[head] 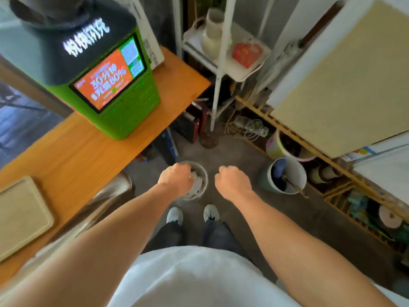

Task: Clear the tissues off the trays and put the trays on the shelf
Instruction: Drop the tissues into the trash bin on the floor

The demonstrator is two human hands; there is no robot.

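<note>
A beige tray (21, 214) lies bare on the orange wooden table (75, 156) at the left. Straight below me a small grey bin (202, 173) stands on the floor with crumpled white tissue (197, 182) inside. My left hand (176, 179) hovers over the bin's left half, knuckles up, fingers curled down toward the tissue; whether it still grips any is hidden. My right hand (232, 180) hangs to the right of the bin, fingers curled in, nothing seen in it. A white metal shelf (234, 69) stands ahead at the back.
A green kiosk with an orange screen (110, 85) fills the table's far end. The shelf carries a cream jug (213, 34) and a red box (246, 54). A green-white bucket (285, 176), yellow floor racks (345, 173) and cables (250, 127) crowd the right. A chair (110, 196) stands by the table.
</note>
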